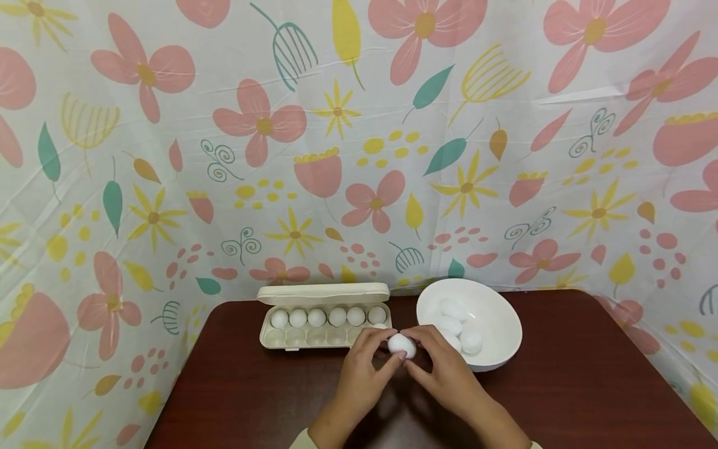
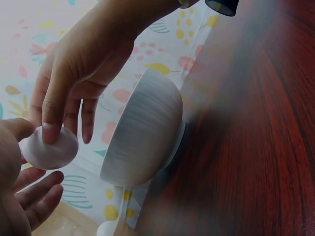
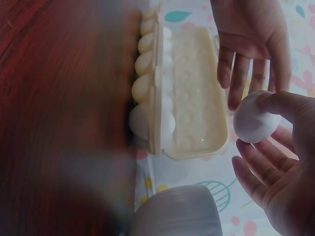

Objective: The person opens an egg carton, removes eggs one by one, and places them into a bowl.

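Observation:
A white egg (image 1: 402, 345) is held up between both hands over the table. My left hand (image 1: 363, 369) pinches its left side with thumb and fingertips, and my right hand (image 1: 447, 369) pinches it from the right. In the right wrist view the right thumb lies on top of the egg (image 3: 256, 118), with fingers below. Behind the left hand stands an open cream egg carton (image 1: 311, 342). Eggs fill its back row, and one more egg (image 1: 380, 326) shows at the right of the front row, partly hidden by the hand. A white bowl (image 1: 499, 324) beyond the right hand holds several eggs.
The dark red-brown table (image 1: 241, 386) carries the carton and bowl near its back edge. The carton's lid (image 1: 323, 292) stands raised at the back. A flower-printed cloth (image 1: 348, 143) hangs behind and along the sides.

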`<state>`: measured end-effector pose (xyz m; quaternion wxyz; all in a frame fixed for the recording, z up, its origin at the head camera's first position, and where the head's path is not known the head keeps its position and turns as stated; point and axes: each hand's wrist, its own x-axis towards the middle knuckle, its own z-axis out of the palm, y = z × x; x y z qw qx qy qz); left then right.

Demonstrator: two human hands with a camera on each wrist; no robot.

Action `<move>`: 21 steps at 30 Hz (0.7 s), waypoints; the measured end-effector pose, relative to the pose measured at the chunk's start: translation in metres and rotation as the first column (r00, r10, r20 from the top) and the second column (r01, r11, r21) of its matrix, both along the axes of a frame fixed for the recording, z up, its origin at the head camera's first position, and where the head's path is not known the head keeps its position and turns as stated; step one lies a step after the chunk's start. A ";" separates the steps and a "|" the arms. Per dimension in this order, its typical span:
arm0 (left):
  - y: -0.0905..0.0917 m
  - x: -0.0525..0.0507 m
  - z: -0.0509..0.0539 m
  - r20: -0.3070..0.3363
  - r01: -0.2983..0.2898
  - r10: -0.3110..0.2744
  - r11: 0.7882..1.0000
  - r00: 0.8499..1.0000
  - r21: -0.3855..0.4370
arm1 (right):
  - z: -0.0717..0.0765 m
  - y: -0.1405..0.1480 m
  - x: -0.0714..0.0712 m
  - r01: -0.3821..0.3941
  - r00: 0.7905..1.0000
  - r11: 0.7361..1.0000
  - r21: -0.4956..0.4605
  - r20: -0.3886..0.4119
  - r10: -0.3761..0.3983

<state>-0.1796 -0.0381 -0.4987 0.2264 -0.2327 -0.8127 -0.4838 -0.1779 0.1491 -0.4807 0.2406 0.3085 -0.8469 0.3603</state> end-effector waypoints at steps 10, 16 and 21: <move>-0.007 -0.007 0.001 0.010 -0.053 0.053 0.997 0.999 0.062 | 0.006 0.015 -0.008 0.079 0.997 0.996 0.036 -0.005 -0.079; -0.011 -0.017 -0.008 0.005 -0.115 0.115 0.989 0.993 0.087 | 0.010 0.028 -0.014 0.126 0.991 0.992 0.031 -0.043 -0.125; -0.016 -0.023 -0.016 0.048 -0.153 0.150 0.986 0.988 0.069 | 0.008 0.039 -0.017 0.177 0.983 0.984 0.022 -0.045 -0.176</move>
